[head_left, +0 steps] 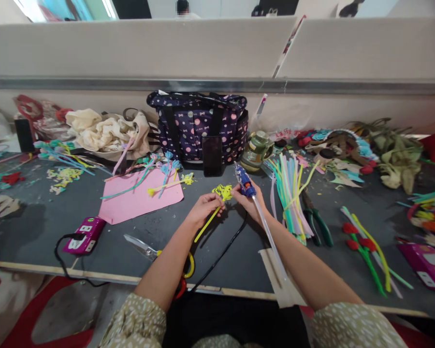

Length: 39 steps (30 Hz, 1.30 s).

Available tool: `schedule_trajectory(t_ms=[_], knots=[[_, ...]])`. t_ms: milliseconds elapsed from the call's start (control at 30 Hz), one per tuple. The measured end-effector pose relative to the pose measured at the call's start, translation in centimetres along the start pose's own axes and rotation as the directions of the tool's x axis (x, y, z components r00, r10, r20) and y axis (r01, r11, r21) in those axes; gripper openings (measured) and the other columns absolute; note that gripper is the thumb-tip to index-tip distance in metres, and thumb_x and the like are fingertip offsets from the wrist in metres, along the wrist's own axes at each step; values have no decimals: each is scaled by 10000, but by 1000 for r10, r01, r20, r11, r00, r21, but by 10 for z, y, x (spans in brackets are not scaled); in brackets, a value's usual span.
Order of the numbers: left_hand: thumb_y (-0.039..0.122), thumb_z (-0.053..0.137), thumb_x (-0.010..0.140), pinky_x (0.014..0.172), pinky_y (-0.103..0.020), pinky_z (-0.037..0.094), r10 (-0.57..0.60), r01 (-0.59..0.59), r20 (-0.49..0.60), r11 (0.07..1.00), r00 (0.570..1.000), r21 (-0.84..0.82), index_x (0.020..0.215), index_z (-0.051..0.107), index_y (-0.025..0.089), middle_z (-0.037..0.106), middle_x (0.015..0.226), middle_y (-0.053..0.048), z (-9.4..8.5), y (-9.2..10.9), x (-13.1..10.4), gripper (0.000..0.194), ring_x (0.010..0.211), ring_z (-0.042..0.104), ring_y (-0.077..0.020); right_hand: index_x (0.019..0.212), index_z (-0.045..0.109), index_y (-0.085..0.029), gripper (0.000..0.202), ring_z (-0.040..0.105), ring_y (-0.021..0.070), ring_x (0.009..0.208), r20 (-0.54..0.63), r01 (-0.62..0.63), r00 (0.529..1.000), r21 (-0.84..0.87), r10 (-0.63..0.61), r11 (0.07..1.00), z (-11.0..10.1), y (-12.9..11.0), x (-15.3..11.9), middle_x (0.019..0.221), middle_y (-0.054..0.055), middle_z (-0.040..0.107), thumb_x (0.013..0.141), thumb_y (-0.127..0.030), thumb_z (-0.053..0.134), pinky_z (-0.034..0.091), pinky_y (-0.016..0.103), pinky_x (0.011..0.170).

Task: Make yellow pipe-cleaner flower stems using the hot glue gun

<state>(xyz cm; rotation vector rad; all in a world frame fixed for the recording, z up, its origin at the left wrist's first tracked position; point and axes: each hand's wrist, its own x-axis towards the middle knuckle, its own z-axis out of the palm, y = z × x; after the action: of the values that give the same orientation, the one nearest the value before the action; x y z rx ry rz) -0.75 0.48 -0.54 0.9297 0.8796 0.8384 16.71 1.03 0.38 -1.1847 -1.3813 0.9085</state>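
Yellow fuzzy stem (206, 226) sits pinched between the left hand's (203, 209) closed-up fingertips, above the dark tabletop (239, 267) and well back from its wooden front edge (239, 293). Tabletop shows between the hands and that edge, crossed by a black cord (221, 254); scissors (142, 246) run under the left forearm, and a beige strip (284, 290) pokes over the edge under the right one. Stem's long axis is diagonal: lower end towards the body and a bit left, upper end towards a frilly yellow clump (224, 192). Can't tell if they're joined, fingers are in the way. Right hand (253, 205) is wrapped on the glue gun (245, 182), nozzle facing away and slightly left, clear glue stick (270, 239) trailing back over the forearm; its fingertips are right by the clump. Counting up: one glue gun, one pair of scissors, one pair of pliers (321, 227), one pink sheet (139, 205), two magenta power strips (85, 235). Bundled coloured stems (290, 205) are too jumbled to count.
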Motion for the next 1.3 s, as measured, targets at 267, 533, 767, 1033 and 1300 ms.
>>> schedule_trajectory(t_ms=[267, 533, 767, 1033, 1300], knots=[[203, 659, 661, 509, -209, 455, -12, 12, 2, 1000, 1000, 14, 689, 580, 138, 606, 633, -8, 0, 0, 0, 106, 498, 536, -82, 777, 570, -204, 227, 505, 134, 597, 19, -1, 1000, 18, 0, 1000, -1, 6, 1, 696, -10, 563, 712, -378, 701, 446, 286, 586], [203, 658, 674, 512, -212, 455, -9, 8, 9, 1000, 1000, 16, 692, 579, 140, 610, 634, -7, -1, -1, 1, 102, 496, 536, -81, 780, 570, -204, 220, 491, 122, 586, 22, -24, 999, 36, 23, 999, -1, 4, 1, 724, -4, 571, 714, -363, 707, 436, 267, 552], [251, 691, 680, 517, -205, 436, 7, -7, -27, 1000, 1000, -23, 709, 580, 143, 623, 663, -16, 0, 0, 1, 157, 530, 550, -86, 810, 531, -217, 252, 451, 94, 514, -25, -43, 998, 205, 49, 978, -2, 2, -1, 794, 2, 578, 728, -379, 705, 395, 248, 461], [308, 748, 656, 530, -219, 460, 52, -57, -62, 996, 997, -72, 739, 570, 150, 640, 682, -13, 4, 5, -3, 252, 526, 560, -88, 791, 503, -219, 307, 449, 91, 506, -32, -38, 998, 251, 48, 967, -5, -1, -2, 767, -13, 560, 704, -409, 728, 384, 246, 458], [302, 731, 673, 456, -209, 445, 80, -83, -76, 996, 994, -31, 760, 590, 154, 627, 670, 6, 3, 4, -2, 222, 446, 531, -74, 779, 556, -223, 246, 492, 116, 592, 18, -35, 999, 227, 31, 973, -5, -10, -4, 811, 1, 605, 694, -352, 747, 409, 256, 505]])
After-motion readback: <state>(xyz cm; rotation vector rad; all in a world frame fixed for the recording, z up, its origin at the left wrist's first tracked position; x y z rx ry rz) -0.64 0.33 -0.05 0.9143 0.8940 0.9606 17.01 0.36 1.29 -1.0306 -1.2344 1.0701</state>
